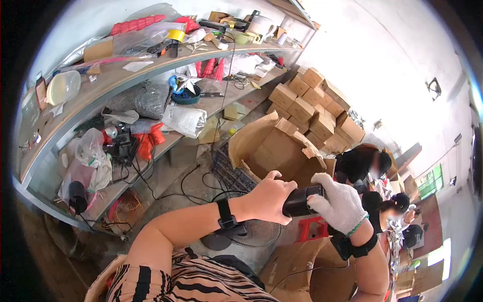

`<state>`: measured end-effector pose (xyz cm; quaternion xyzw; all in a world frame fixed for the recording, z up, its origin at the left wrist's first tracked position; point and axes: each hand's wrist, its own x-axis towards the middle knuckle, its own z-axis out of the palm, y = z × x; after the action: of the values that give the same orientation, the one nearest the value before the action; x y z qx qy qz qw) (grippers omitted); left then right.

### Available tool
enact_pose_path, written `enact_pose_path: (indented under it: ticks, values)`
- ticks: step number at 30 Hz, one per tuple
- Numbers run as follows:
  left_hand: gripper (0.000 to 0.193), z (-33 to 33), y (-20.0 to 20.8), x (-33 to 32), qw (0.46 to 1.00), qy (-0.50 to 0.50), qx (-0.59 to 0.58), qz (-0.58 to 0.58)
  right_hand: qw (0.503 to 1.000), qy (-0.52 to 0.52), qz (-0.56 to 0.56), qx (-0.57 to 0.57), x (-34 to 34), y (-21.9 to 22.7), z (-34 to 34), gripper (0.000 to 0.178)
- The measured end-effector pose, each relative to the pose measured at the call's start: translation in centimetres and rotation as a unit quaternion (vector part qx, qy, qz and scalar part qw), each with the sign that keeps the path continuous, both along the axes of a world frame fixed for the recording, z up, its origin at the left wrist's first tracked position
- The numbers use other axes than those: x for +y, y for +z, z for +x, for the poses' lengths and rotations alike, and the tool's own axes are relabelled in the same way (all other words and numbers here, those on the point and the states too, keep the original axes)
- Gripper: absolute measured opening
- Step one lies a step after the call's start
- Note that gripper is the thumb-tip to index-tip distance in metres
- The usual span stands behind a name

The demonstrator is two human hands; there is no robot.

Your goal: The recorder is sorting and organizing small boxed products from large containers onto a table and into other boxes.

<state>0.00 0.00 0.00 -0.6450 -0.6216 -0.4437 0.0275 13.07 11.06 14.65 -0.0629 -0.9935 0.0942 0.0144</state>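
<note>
Mid-handling, it seems: bare left hand and gloved right hand both clasp the dark object, not yet released; open carton gapes at eleven o'clock from it.

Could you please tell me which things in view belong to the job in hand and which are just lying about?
In hand:
- black cylinder, held by the bare left hand and gloved right hand

Apparently just lying about:
- stacked boxes
- open carton
- fan
- plastic tub
</note>
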Motion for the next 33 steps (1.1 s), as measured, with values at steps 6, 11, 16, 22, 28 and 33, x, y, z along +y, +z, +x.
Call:
enact_pose_path:
  ticks: [6,11,16,22,28,33]
  values:
    - [0.056,0.2,-0.8,1.0,0.999,-0.008,0.034,-0.008,0.983,0.170,0.071,0.019,1.3,0.5,1.4,0.043]
    - [0.051,0.5,-1.0,1.7,0.998,-0.015,0.042,0.049,0.984,-0.133,-0.094,-0.074,1.3,0.0,2.4,0.051]
    - [0.051,0.5,-0.7,1.7,0.997,-0.045,0.040,0.042,0.999,0.004,-0.040,-0.007,1.2,-0.1,3.1,0.053]
    - [0.053,0.8,-0.1,1.3,0.996,-0.079,0.027,0.011,0.999,0.029,0.009,-0.022,0.5,0.7,3.5,0.047]
    - [0.065,0.4,0.3,1.1,0.984,-0.171,-0.038,-0.029,0.986,0.135,0.082,0.052,0.6,3.9,4.5,0.050]
    - [0.066,0.5,2.1,-0.3,0.978,-0.191,-0.070,0.041,0.986,0.064,0.056,0.144,1.6,5.5,7.0,0.053]
